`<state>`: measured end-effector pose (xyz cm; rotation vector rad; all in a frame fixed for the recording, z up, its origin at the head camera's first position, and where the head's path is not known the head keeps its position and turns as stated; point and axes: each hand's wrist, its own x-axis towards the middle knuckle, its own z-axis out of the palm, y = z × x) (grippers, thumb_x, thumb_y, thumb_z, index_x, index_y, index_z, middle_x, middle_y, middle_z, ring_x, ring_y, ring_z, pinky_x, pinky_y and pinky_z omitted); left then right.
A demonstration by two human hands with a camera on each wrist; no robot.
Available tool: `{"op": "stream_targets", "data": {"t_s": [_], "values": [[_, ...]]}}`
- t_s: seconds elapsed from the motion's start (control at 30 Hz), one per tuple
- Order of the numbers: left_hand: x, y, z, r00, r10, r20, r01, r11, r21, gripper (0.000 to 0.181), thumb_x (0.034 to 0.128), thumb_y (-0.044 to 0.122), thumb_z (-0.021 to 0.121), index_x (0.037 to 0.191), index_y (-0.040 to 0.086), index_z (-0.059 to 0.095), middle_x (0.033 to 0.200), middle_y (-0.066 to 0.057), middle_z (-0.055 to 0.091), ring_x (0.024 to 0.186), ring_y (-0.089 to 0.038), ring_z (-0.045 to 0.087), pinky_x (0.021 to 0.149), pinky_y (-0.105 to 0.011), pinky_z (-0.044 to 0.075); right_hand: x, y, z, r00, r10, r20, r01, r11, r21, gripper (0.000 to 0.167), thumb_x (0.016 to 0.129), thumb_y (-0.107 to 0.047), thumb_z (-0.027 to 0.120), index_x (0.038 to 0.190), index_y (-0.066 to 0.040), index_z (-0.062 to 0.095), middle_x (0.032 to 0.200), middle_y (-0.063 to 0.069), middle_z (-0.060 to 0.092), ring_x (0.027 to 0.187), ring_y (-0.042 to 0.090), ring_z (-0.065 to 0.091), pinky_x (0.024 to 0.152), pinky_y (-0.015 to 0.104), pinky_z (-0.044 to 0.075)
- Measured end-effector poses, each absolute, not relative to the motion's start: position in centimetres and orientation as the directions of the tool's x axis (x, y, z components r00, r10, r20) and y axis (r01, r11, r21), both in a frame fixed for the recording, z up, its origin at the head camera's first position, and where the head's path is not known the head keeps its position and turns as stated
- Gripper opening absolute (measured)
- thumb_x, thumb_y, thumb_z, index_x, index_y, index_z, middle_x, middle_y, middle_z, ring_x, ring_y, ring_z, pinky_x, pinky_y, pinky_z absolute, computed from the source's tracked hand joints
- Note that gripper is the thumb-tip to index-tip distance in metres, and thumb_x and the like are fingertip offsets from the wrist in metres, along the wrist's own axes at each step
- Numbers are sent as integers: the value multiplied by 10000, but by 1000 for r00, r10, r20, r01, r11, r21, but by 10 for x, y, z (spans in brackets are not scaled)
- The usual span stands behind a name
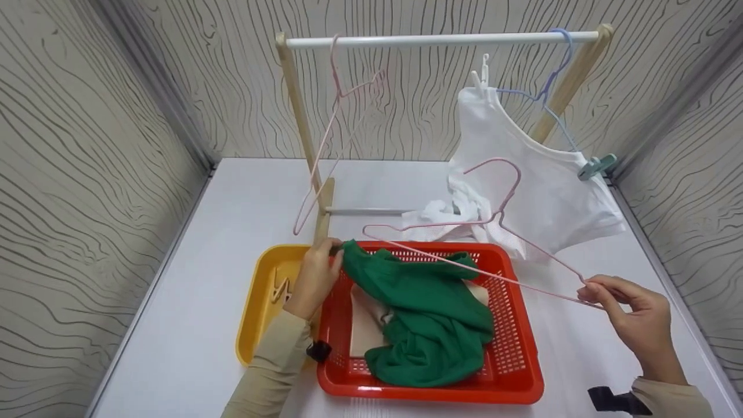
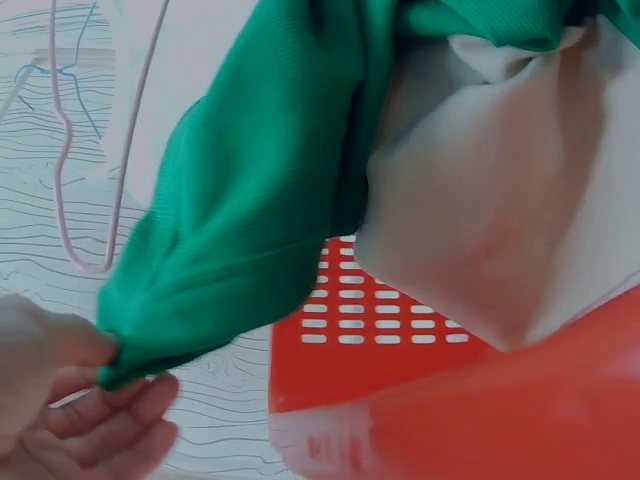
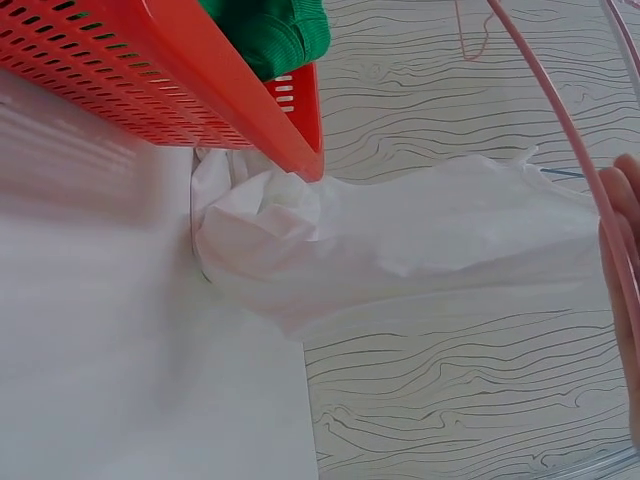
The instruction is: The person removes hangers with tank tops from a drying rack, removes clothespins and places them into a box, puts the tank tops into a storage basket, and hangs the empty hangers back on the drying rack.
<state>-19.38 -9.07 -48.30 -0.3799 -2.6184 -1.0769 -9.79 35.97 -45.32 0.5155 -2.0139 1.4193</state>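
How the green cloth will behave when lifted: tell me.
The green cloth is probably floppy, as it lies in soft folds. It will likely droop from the left hand, which pinches only one edge, and may drag the beige cloth beneath.

You can pass left of the tray [image 1: 260, 307]. The held hanger [image 1: 499, 215] crosses the basket's [image 1: 429, 395] far side; behind, the shirt [image 1: 540, 191] blocks you.

Is a white table [image 1: 215, 261]. Bears a wooden rack [image 1: 299, 110] toward the back edge, a red basket [image 1: 429, 395] well forward of that edge (bunched white cloth [image 1: 435, 210] behind, contact unclear), and a yellow tray [image 1: 246, 316] toward the left edge.
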Motion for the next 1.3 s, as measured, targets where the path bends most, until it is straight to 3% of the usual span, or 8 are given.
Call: {"op": "stream_targets", "data": {"t_s": [0.2, 0.43, 0.8, 1.07, 1.3], "values": [[-191, -86, -483, -961, 240, 135, 274, 782, 559, 153, 911, 87, 638, 1049, 23, 654, 1025, -134, 638, 937, -239, 640, 884, -375, 591, -101, 356, -454, -727, 49, 685, -631, 345, -695, 237, 712, 345, 538, 865, 205, 652, 790, -81, 755, 706, -15, 714, 670, 91, 555], [-186, -81, -480, -908, 413, -68, 328, 803, 497, 221, 925, 156, 634, 1105, 40, 688, 1036, -110, 682, 917, -228, 627, 882, -380, 593, -103, 351, -453, -732, 40, 680, -619, 378, -689, 229, 708, 339, 555, 866, 205, 652, 807, -116, 749, 716, -46, 704, 677, 73, 545], [-187, -85, -475, -911, 408, -55, 308, 764, 567, 279, 941, 173, 612, 1173, 23, 649, 1138, -143, 675, 991, -262, 647, 932, -416, 569, -105, 339, -452, -759, 53, 649, -530, 529, -662, 232, 698, 318, 601, 878, 185, 662, 831, -273, 692, 714, -108, 680, 654, 67, 540], [-186, -81, -468, -908, 419, 32, 354, 724, 592, 258, 952, 182, 596, 1166, 46, 644, 1140, -110, 650, 1001, -227, 650, 917, -375, 577, -115, 326, -457, -753, 79, 654, -528, 522, -670, 238, 701, 302, 616, 900, 183, 670, 853, -242, 701, 735, -130, 668, 666, 38, 522], [-183, -75, -465, -898, 440, 26, 361, 701, 615, 269, 965, 195, 576, 1186, 53, 636, 1191, -108, 636, 1072, -243, 636, 966, -389, 553, -120, 312, -447, -715, 85, 694, -530, 582, -617, 251, 712, 276, 634, 921, 149, 692, 860, -195, 708, 763, -163, 647, 682, 20, 509]]}}
